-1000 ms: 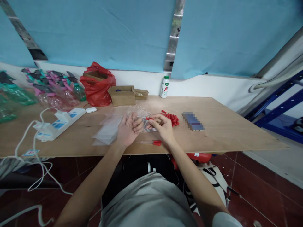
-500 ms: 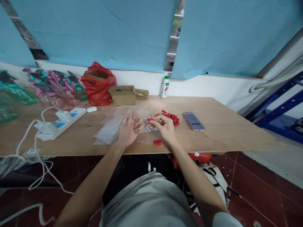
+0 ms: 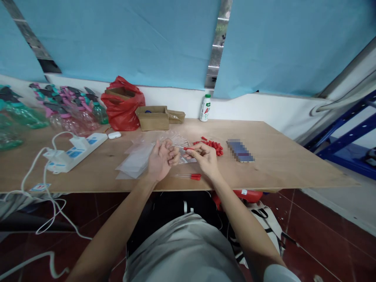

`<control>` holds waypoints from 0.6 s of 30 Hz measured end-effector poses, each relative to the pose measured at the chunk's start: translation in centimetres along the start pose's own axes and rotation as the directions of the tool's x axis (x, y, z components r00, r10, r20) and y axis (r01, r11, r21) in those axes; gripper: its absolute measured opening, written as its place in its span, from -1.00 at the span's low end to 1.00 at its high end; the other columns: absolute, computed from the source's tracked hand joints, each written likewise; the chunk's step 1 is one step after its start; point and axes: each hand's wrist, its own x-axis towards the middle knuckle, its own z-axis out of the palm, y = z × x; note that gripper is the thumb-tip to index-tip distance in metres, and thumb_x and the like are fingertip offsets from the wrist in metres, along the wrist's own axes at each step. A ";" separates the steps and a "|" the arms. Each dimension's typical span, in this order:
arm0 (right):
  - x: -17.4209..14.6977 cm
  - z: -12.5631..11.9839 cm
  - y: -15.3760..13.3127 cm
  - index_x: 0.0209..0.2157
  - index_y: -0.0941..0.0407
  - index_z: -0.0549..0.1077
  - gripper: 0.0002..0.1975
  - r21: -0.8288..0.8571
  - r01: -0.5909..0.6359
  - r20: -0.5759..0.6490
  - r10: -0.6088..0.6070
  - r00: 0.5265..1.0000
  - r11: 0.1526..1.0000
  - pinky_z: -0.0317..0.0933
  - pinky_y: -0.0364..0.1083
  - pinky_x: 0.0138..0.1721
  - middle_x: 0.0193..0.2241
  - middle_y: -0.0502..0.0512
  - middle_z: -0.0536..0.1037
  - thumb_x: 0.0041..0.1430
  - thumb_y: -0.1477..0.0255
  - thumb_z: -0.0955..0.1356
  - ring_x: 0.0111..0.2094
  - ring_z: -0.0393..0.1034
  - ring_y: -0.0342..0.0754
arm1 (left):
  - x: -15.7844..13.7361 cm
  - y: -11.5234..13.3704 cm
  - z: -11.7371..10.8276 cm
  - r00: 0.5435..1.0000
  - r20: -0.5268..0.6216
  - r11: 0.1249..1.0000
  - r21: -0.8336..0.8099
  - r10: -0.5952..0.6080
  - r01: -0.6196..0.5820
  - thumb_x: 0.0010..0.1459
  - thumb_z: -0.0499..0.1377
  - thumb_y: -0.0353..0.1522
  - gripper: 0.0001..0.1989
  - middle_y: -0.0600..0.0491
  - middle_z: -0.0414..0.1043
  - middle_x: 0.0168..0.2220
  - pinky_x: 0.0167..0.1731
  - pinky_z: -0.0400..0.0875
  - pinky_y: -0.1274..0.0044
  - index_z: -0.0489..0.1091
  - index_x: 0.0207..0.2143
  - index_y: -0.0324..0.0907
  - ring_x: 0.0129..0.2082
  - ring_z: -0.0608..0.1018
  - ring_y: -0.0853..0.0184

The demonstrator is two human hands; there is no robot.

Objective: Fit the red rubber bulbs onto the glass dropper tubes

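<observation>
My left hand [image 3: 163, 158] is closed, palm turned up, around the end of a thin clear tube. My right hand [image 3: 206, 158] pinches the red rubber bulb [image 3: 188, 148] at the tube's other end, so both hands share one dropper. Fingers hide part of the tube. Below them on the table lie droppers with red bulbs [image 3: 196, 177], side by side. Loose clear tubes [image 3: 180, 140] are spread behind and under my hands. Beyond my right hand is a pile of red rubber bulbs [image 3: 216, 147].
Clear plastic bags [image 3: 132, 164] lie left of my left hand. A phone [image 3: 240, 150] is at the right, a white bottle [image 3: 205, 107] at the back. Cardboard box [image 3: 154, 119], red bag [image 3: 122, 105], power strip [image 3: 78, 152] and spray bottles [image 3: 70, 113] stand leftward.
Both hands stay nearly in place, still joined at the dropper. The view has shifted very slightly; nothing else has visibly moved.
</observation>
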 end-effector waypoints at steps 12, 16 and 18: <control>0.0 -0.1 0.2 -0.35 0.08 0.61 -0.60 0.010 0.002 0.004 -0.002 1.000 1.000 0.62 0.04 -0.22 -0.45 0.07 0.71 0.01 0.08 0.65 -0.41 0.66 0.03 | 0.0 -0.1 0.0 1.000 -0.004 1.000 -0.007 -0.001 0.001 0.41 0.05 0.14 -0.48 0.16 0.08 -0.48 -0.55 0.09 0.54 0.10 -0.33 -0.08 -0.60 0.13 0.43; -0.1 -0.1 0.2 -0.35 0.09 0.62 -0.59 0.026 -0.006 0.012 0.006 1.000 1.000 0.62 0.04 -0.22 -0.45 0.08 0.71 0.00 0.08 0.65 -0.41 0.67 0.04 | 0.0 -0.1 0.0 1.000 0.012 1.000 -0.025 0.003 -0.002 0.40 0.07 0.14 -0.48 0.16 0.09 -0.48 -0.55 0.10 0.55 0.12 -0.33 -0.09 -0.60 0.15 0.43; -0.1 -0.1 0.2 -0.35 0.09 0.62 -0.59 0.031 -0.011 0.013 0.011 1.000 0.999 0.62 0.04 -0.22 -0.45 0.08 0.71 -0.01 0.07 0.65 -0.42 0.67 0.04 | 0.0 -0.1 0.0 1.000 0.025 0.999 -0.044 -0.003 0.005 0.40 0.07 0.14 -0.48 0.16 0.10 -0.47 -0.55 0.11 0.56 0.12 -0.33 -0.09 -0.60 0.16 0.43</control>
